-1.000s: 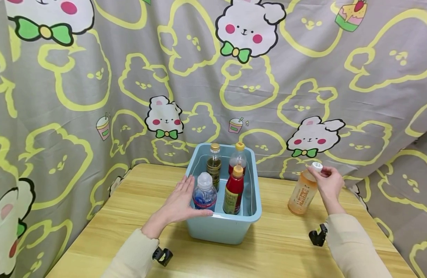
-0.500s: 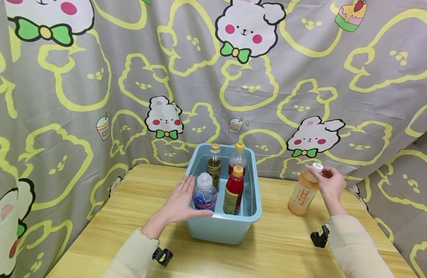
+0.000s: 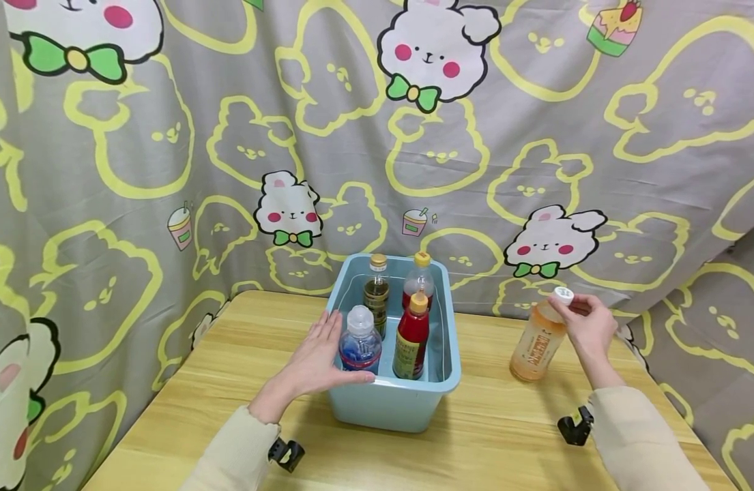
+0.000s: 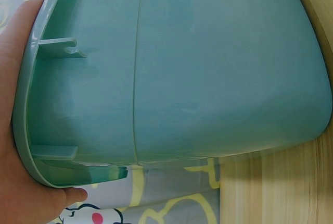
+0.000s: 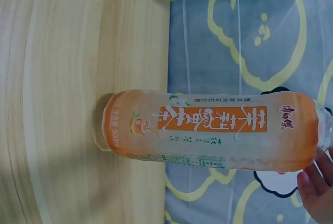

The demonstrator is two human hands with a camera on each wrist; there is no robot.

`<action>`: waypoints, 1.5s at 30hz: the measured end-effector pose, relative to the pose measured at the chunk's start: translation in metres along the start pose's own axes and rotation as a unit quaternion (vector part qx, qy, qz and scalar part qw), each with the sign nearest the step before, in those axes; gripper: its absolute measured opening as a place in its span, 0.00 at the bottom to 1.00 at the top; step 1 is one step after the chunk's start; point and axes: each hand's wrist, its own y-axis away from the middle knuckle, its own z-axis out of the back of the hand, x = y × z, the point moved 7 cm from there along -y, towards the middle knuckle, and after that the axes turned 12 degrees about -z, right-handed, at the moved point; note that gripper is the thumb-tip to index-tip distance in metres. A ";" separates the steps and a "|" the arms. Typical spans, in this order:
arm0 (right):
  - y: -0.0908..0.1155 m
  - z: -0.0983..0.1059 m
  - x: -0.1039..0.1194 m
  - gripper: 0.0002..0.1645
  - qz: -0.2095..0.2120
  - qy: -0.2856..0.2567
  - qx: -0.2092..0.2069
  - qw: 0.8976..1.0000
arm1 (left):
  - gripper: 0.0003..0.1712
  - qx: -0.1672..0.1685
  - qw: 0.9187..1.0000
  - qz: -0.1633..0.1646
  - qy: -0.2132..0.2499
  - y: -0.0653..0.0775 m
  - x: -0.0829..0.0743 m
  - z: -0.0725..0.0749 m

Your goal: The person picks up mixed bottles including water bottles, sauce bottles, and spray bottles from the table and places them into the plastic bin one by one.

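In the head view, my right hand [image 3: 590,327] pinches the white cap and neck of a peach-coloured drink bottle [image 3: 538,344], right of the tub. The bottle leans a little to the right, its base at the tabletop; the right wrist view shows its orange label. My left hand [image 3: 312,354] rests on the near left corner of a light blue plastic tub [image 3: 383,402], fingers straight along the side and thumb along the front rim. Inside stand a blue-labelled clear bottle [image 3: 360,344], a red sauce bottle [image 3: 411,341], a dark gold-capped bottle [image 3: 377,296] and a yellow-capped bottle [image 3: 418,283].
A wood-grain table [image 3: 487,436] carries the tub and the drink bottle. Behind and beside it hangs a grey curtain [image 3: 352,150] with cartoon prints. Small black camera mounts sit at both wrists.
My right hand and the drink bottle have shifted slightly to the right, the bottle leaning more that way. My left hand stays in place on the tub, and the head view has turned a touch.
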 end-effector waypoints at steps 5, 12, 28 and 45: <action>0.008 0.004 0.008 0.33 0.015 0.003 0.014 1.000 | 0.69 -0.001 1.000 0.000 -0.004 0.000 0.001 0.000; 0.018 0.006 0.020 0.32 0.040 0.002 0.033 0.999 | 0.69 0.006 1.000 0.002 -0.009 0.001 0.001 -0.001; 0.049 0.014 0.053 0.28 0.121 -0.032 0.065 0.990 | 0.70 0.001 1.000 -0.002 -0.006 0.000 0.000 0.000; 0.083 0.031 0.094 0.24 0.181 -0.057 0.096 0.977 | 0.70 0.001 1.000 0.000 -0.006 0.000 0.001 -0.001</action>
